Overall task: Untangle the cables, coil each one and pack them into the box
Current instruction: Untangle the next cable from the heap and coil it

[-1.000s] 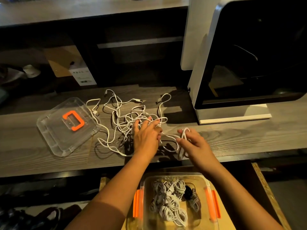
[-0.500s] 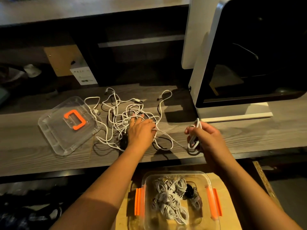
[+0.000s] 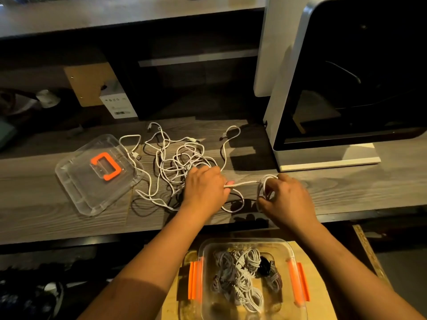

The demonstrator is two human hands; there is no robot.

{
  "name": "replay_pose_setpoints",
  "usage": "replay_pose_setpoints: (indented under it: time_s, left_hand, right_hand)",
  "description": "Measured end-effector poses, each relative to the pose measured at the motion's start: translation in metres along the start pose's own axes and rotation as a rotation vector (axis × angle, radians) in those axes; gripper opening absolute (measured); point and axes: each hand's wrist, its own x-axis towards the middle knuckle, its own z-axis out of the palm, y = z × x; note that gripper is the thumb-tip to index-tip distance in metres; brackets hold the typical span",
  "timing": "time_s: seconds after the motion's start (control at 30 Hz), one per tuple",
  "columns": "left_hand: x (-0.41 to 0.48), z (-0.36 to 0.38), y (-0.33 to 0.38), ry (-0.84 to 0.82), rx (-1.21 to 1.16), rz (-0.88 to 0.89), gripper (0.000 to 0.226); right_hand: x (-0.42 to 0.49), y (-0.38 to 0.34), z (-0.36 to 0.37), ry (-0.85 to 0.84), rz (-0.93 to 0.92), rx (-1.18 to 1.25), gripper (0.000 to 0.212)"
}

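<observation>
Now, left hand point(image 3: 204, 187), right hand point(image 3: 290, 196), one taut cable point(image 3: 245, 183), one box point(image 3: 195, 281), one lid point(image 3: 76, 181)

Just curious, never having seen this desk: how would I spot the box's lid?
Find the long grey wooden desk. Left of the white cable tangle on it lies a clear plastic lid. It alone there bears an orange handle.
</observation>
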Motion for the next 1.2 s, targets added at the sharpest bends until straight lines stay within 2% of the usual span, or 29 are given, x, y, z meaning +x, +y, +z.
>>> replay_pose_setpoints:
  time_s: [0.07, 0.17, 0.23, 0.3, 0.33, 0.43, 0.53, 0.57, 0.63, 0.67, 0.73, 0.83, 0.9, 0.93, 1.0, 1.03, 1.13, 1.2]
  left_hand:
    - [0.002, -0.007, 0.0, -0.145, -0.108, -0.055, 0.032]
    - [0.001, -0.011, 0.001, -0.284, -0.432, -0.072, 0.018]
    - [0.001, -0.006, 0.002, -0.378, -0.567, -0.088, 0.03]
    - [0.0, 0.0, 0.004, -0.418, -0.585, -0.114, 0.041]
    - [-0.001, 0.001, 0.006, -0.418, -0.603, -0.121, 0.043]
    - [-0.004, 0.001, 0.013, -0.425, -0.659, -0.121, 0.044]
    - [-0.008, -0.003, 0.022, -0.397, -0.674, -0.107, 0.049]
    - [-0.01, -0.005, 0.025, -0.384, -0.689, -0.12, 0.052]
    - [-0.014, -0.007, 0.032, -0.352, -0.779, -0.162, 0.056]
    - [-0.017, -0.008, 0.036, -0.342, -0.842, -0.183, 0.057]
    - [-0.02, -0.011, 0.045, -0.331, -0.982, -0.223, 0.058]
    - [-0.022, -0.022, 0.051, -0.31, -1.27, -0.327, 0.056]
    - [-0.024, -0.033, 0.049, -0.291, -1.439, -0.402, 0.055]
    - [-0.025, -0.037, 0.046, -0.28, -1.502, -0.44, 0.054]
    - [-0.027, -0.042, 0.037, -0.258, -1.593, -0.5, 0.052]
    - [-0.029, -0.044, 0.032, -0.255, -1.614, -0.508, 0.051]
    - [-0.04, -0.049, 0.027, -0.344, -1.588, -0.375, 0.047]
    - [-0.049, -0.052, 0.033, -0.415, -1.612, -0.237, 0.042]
  right_hand:
    - [0.0, 0.008, -0.002, 0.009, 0.001, -0.034, 0.016]
    - [-0.001, 0.025, -0.003, -0.022, -0.018, -0.071, 0.012]
    - [-0.004, 0.03, -0.005, -0.184, -0.049, -0.057, 0.017]
    - [-0.006, 0.031, -0.009, -0.371, -0.013, 0.0, 0.025]
    - [-0.007, 0.031, -0.012, -0.403, 0.025, 0.013, 0.031]
    - [-0.011, 0.034, -0.018, -0.388, 0.053, -0.059, 0.038]
    - [-0.018, 0.032, -0.022, -0.275, 0.036, -0.071, 0.021]
    - [-0.02, 0.032, -0.023, -0.179, 0.039, -0.02, 0.016]
    - [-0.023, 0.03, -0.022, -0.021, 0.046, 0.092, 0.026]
    - [-0.025, 0.028, -0.019, -0.012, 0.031, 0.131, 0.031]
    - [-0.03, 0.023, -0.011, -0.058, -0.003, 0.233, 0.034]
    - [-0.04, 0.008, -0.002, -0.198, 0.016, 0.653, 0.007]
    - [-0.046, -0.001, -0.005, -0.304, -0.005, 0.941, 0.02]
    - [-0.048, -0.005, -0.007, -0.366, -0.027, 1.005, 0.025]
    - [-0.051, -0.011, -0.007, -0.408, -0.056, 1.024, 0.027]
    - [-0.051, -0.013, -0.006, -0.373, -0.029, 1.036, 0.027]
    - [-0.043, -0.01, -0.005, -0.223, 0.147, 1.109, 0.028]
    - [-0.039, -0.008, -0.003, -0.232, 0.125, 1.039, 0.029]
